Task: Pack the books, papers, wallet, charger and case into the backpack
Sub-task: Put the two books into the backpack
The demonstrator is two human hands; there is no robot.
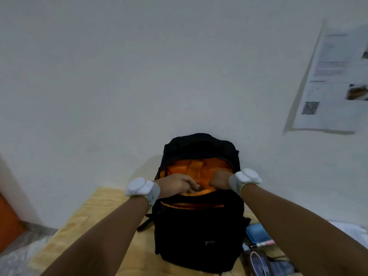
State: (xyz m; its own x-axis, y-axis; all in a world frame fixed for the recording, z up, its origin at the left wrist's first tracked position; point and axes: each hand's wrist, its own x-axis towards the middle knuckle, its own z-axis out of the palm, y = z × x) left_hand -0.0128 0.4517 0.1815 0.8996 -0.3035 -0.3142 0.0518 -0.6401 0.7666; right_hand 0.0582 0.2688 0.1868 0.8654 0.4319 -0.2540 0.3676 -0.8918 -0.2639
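Observation:
A black backpack (199, 232) with orange lining stands upright on the wooden table, its main compartment unzipped. My left hand (176, 185) grips the near edge of the opening at the left. My right hand (220, 179) grips the opening at the right, fingers curled into the lining. To the right of the bag lie a blue case (255, 233), a pink-and-white pen-like item (262, 244) and dark items with a white cable (260, 263). White papers (350, 230) show at the far right, partly behind my right forearm.
The table (99, 212) stands against a white wall (139, 76). A printed sheet (334, 80) with a QR code hangs on the wall at the upper right. An orange door (8, 222) and grey floor are at the lower left.

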